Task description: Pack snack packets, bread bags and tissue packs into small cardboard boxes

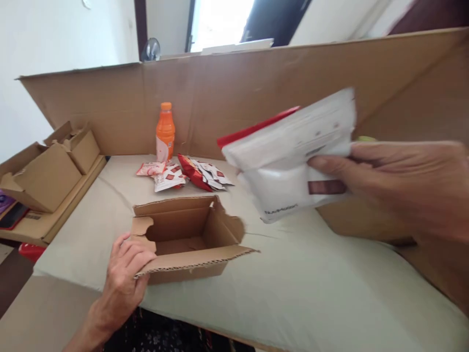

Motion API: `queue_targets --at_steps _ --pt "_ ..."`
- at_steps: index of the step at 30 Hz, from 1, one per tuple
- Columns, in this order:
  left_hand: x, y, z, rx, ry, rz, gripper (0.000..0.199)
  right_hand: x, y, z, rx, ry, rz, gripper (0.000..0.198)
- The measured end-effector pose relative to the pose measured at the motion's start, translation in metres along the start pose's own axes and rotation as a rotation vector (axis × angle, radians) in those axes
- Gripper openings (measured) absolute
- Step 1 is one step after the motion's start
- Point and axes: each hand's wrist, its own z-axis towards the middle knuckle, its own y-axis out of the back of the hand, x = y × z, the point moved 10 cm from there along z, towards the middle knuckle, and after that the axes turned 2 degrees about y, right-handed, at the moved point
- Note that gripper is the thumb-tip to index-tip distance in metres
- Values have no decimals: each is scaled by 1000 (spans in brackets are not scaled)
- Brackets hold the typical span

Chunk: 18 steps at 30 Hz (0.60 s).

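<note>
An open cardboard box (186,274) stands near the front edge of the table, its flaps up and its visible inside bare. My left hand (126,269) grips the box at its left front corner, fingers over the side and thumb at the front. Raised on the right, my right hand (399,181) pinches a white pouch (278,181) by its right end. A red edge shows behind the pouch's top, perhaps a second packet. The pouch hangs in the air above and to the right of the box, slightly blurred.
Behind the box lie several snack packets (170,177), red and white, beside an upright orange drink bottle (165,132). More cardboard boxes (47,178) stand at the left on a flat carton. A tall cardboard panel (238,98) borders the back of the table (293,283).
</note>
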Motion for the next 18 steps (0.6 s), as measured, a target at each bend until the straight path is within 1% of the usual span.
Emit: queue_targets --at_steps 1,2,4,5,6,7,8,9,10,11,13,14,16,18 --pt "10 16 -6 -29 28 35 21 8 -22 8 44 73 -35 55" --pt "19 31 -13 -59 55 72 20 17 -50 13 109 164 -77 59" --pt "34 57 -29 -125 110 165 20 29 -115 17 287 345 -160 61" --pt "40 68 -36 -158 134 216 20 30 -148 16 370 403 -189 59" --pt "44 75 -44 -183 151 262 20 28 -179 15 456 434 -207 55" --pt "46 79 -50 -199 158 294 20 24 -205 14 515 444 -222 49" --pt "48 79 -56 -207 159 311 21 22 -224 15 538 444 -235 43" --pt "49 79 -61 -213 160 320 21 20 -235 16 522 437 -245 37" --pt "50 77 -67 -225 170 324 22 20 -238 19 470 425 -252 33" --pt "54 76 -73 -241 201 324 24 21 -234 21 390 409 -257 34" --pt "64 73 -85 -258 302 308 26 27 -212 17 212 389 -249 39" --pt "71 69 -91 -248 357 290 28 32 -199 11 144 391 -232 39" --pt "81 60 -101 -218 433 235 29 41 -180 -8 75 414 -173 34" --pt "89 54 -107 -223 471 203 20 46 -171 -33 65 443 -114 30"
